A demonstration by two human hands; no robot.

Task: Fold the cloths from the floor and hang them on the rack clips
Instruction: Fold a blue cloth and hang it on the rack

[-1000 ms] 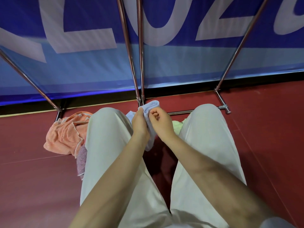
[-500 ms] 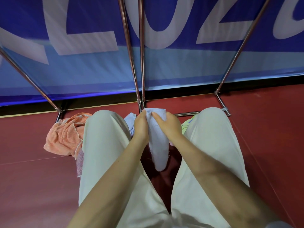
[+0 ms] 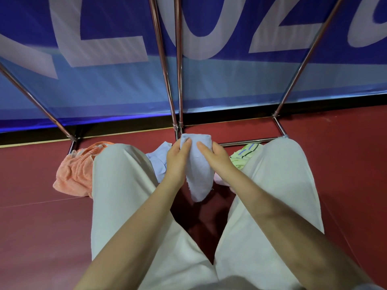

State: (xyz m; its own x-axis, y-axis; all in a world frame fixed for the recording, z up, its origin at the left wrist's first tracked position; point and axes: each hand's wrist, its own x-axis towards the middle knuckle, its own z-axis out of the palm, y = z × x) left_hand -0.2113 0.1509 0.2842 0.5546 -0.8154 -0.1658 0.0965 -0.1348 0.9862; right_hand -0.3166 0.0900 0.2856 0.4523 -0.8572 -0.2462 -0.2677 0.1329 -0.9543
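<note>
Both your hands hold the blue cloth between your knees, above the floor; your left hand pinches its top left edge with curled fingers, your right hand grips the top right edge; the cloth hangs down from them as a narrow, partly folded strip with a loose lower corner.

On the floor behind your legs more cloths wait: an orange one at the left, a second light blue one just beside your left hand, a green striped one at the right; the rack stands in front of you, but its clips are not in view.

I judge that the fold is not finished; the hanging end can open again if you loosen one hand, because nothing supports it; the strip can also twist if one hand moves higher than the other, and then the edges will not meet; if the lower corner drags over the cloths on the floor, it may pull the fold apart.
</note>
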